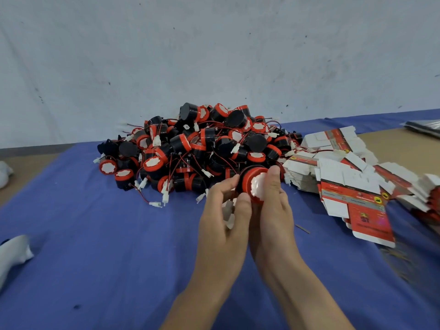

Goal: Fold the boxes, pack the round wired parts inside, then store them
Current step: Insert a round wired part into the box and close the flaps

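Both hands, left hand [223,210] and right hand [273,206], have their grip clamped on one round wired part [252,184], held just before the pile [197,148] (its wire seems gathered). Next, I think, a flat box [352,198] must be folded.

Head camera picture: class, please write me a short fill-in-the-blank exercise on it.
1. Both hands hold one round ____ part.
2. The pile of parts lies on a ____ cloth.
3. The flat boxes lie to the ____ of the pile.

Missing words: wired; blue; right
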The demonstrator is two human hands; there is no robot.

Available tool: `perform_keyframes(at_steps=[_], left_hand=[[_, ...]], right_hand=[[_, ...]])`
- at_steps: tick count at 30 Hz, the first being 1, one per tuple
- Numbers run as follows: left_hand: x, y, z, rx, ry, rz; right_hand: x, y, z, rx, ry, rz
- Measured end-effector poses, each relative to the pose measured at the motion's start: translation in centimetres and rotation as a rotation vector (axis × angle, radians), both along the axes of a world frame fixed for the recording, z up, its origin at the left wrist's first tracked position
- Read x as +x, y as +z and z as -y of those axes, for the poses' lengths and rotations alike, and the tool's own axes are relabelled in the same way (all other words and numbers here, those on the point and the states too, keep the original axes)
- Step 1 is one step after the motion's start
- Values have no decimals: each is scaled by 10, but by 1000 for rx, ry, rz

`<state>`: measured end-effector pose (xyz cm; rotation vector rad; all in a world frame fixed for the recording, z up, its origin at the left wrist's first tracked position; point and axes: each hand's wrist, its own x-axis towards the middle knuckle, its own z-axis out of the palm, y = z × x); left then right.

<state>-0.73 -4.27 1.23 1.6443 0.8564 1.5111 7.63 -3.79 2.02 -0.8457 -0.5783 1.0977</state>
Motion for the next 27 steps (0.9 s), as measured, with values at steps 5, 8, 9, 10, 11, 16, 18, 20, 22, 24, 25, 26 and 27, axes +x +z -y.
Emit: perform_keyframes(at_steps=[5,8,9,10,11,16,18,20,22,24,25,26,27], left_hand=[[3,5,0,1,25,47],[-6,10,-8,-29,45,115],[-11,12,-11,-61,44,141],[-17,15,-14,-96,44,164],[-22,16,-17,-129,53,179],[-43,11,-29,-283,119,131],[-49,10,-31,-325,115,123],[-53,11,-30,-328,109,110],[-54,14,-27,-303,107,94],[-55,20,-26,-297,107,77],[-55,23,-26,-308,104,67],[-55,25,-26,-320,96,51],[-55,27,-26,-333,80,26]], right_hand=[[-8,-2,2,-16,90,51],[-5,2,0,27,117,188],[-1,4,-1,55,100,244],[4,6,-2,82,72,297],[10,7,-2,104,20,356],[48,-1,-4,47,-208,759],[60,-10,-10,-9,-101,858],[68,-19,-16,-66,77,950],[71,-28,-20,-101,243,1060],[73,-40,-24,-128,331,1154],[73,-46,-27,-143,343,1184],[72,-51,-28,-157,341,1201],[71,-54,-30,-162,327,1200]])
